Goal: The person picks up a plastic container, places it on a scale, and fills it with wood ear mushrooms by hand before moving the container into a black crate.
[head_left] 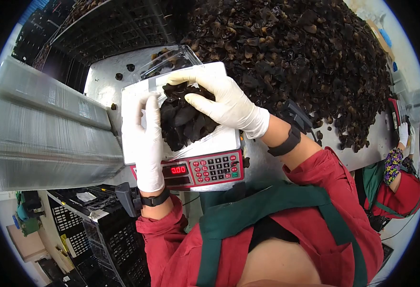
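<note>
A clump of dark wood ear mushrooms is held over the white pan of a digital scale. My left hand, in a white glove, cups the left side of the clump. From the right, my right hand, gloved too, curls its fingers round the far side, with the thumb on top. The scale's red display reads 0.00. Whether the clump touches the pan is hidden. A clear plastic tray with a few mushroom pieces stands just behind the scale.
A large heap of wood ear mushrooms covers the table behind and to the right. Stacked clear plastic trays stand at left. Black crates are at the back left. At far right, a co-worker's gloved hand is by another scale.
</note>
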`<act>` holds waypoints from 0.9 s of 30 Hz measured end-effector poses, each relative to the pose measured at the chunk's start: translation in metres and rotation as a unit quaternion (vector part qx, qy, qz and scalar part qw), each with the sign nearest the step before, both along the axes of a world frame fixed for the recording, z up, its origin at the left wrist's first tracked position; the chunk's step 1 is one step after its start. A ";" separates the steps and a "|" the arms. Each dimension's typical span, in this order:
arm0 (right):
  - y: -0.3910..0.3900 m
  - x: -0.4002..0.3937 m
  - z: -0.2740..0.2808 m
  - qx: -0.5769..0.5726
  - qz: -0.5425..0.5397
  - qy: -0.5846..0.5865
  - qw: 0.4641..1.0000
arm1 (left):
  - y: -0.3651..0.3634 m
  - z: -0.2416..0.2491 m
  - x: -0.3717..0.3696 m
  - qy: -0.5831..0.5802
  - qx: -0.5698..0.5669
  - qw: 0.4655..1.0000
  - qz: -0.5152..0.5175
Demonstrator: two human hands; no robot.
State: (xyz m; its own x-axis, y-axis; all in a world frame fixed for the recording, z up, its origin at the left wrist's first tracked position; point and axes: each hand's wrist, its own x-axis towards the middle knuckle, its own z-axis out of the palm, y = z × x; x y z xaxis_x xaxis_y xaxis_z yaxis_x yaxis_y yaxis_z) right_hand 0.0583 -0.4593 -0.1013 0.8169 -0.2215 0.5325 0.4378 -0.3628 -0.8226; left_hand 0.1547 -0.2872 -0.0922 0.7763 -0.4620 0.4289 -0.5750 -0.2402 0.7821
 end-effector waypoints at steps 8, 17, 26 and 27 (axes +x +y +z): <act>0.007 -0.013 0.017 -0.054 -0.062 -0.021 0.996 | -0.008 0.008 -0.009 0.102 -0.017 0.994 -0.045; 0.007 -0.016 0.012 -0.093 -0.100 0.015 0.991 | -0.002 0.013 0.000 -0.249 0.144 0.955 -0.069; -0.026 -0.106 0.013 -0.049 -0.211 0.114 0.970 | 0.045 0.046 0.045 0.001 0.082 0.997 -0.014; -0.034 -0.122 0.001 -0.056 -0.229 0.134 0.962 | 0.051 0.043 0.057 -0.008 0.078 0.997 -0.019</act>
